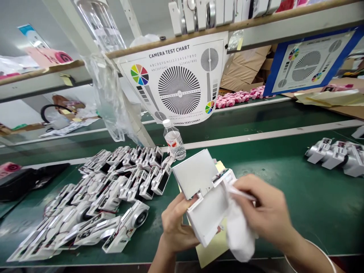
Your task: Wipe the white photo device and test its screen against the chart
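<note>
white hinged casing (195, 173) at lower centre, held open in left hand (176, 223), fingers curled under its edge; right hand (263, 206), fingers pressed together, pinching white cloth (239, 233) against inner panel; matching units (93, 193) in rows at left.

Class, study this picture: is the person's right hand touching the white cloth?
Touching. The head view shows the right hand closed on the white cloth, which bunches below the fingers.

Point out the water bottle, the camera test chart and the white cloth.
Plastic water bottle (173, 139), head view, on its label.
Camera test chart (179, 91), head view, on the starburst's centre.
White cloth (239, 233), head view, on its hanging fold.
</note>
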The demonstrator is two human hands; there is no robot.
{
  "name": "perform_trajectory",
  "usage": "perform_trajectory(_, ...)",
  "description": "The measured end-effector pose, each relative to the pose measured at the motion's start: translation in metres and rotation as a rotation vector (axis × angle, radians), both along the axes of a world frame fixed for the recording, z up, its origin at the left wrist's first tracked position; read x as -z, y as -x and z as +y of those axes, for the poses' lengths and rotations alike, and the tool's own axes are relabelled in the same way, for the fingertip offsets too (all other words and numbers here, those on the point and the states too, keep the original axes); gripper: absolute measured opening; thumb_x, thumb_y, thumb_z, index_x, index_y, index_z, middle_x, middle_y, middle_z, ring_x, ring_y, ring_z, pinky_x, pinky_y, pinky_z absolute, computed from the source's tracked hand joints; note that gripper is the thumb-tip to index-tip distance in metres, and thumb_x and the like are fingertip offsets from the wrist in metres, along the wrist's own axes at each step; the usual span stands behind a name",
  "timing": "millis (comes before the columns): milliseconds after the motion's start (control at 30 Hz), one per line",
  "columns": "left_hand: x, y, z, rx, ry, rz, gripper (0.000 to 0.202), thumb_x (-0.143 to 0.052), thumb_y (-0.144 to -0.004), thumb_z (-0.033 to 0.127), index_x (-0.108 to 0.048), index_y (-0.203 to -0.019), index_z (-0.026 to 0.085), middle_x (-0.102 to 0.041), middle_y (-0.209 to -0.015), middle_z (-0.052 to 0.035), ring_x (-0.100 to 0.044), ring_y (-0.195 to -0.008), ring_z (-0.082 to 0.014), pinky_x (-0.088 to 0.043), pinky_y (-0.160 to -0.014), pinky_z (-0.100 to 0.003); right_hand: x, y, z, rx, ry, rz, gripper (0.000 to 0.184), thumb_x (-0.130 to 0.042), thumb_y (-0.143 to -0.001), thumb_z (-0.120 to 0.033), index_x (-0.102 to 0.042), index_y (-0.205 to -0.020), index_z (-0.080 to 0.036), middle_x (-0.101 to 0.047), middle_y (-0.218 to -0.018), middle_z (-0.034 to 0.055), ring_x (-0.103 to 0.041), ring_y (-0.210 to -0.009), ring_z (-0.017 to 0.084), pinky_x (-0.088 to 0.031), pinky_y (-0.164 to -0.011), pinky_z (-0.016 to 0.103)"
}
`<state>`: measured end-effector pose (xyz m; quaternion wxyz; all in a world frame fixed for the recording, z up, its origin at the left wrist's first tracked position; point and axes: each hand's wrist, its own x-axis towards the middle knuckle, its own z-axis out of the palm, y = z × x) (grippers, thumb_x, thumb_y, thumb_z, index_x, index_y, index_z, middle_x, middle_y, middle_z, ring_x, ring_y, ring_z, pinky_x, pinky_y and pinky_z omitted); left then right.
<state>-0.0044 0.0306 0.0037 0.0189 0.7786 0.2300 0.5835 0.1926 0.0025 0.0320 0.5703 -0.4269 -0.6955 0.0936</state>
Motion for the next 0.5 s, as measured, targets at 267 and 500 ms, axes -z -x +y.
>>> perform_trajectory(267, 0.001, 0.009, -0.003, -0.023, 0.086, -0.112, 0.062, -0.079, -0.055, 0.046, -0.054, -0.104, 0.017, -0.068, -0.08, -0.0031, -0.067, -0.067, -0.0173, -0.055, -0.058, -0.022, 0.025, -0.086, -0.002, 0.333, 0.644, 0.626, 0.042, -0.055, -0.078, -0.052, -0.049, -0.056, -0.017, -0.042, -0.047, -0.0032, -0.038, -0.038, 0.008, -0.029, -0.031, 0.018)
perform_trajectory(500, 0.005, 0.009, -0.004, -0.082, 0.046, -0.085, 0.061, -0.076, -0.059, 0.049, -0.054, -0.104, 0.015, -0.068, -0.081, -0.0064, -0.067, -0.069, -0.0212, -0.056, -0.057, -0.026, 0.034, -0.097, -0.001, -0.172, 0.819, 0.818, 0.012, -0.058, -0.081, -0.031, -0.055, -0.092, -0.026, -0.063, -0.054, 0.0001, -0.057, -0.036, 0.016, -0.041, -0.031, 0.023)
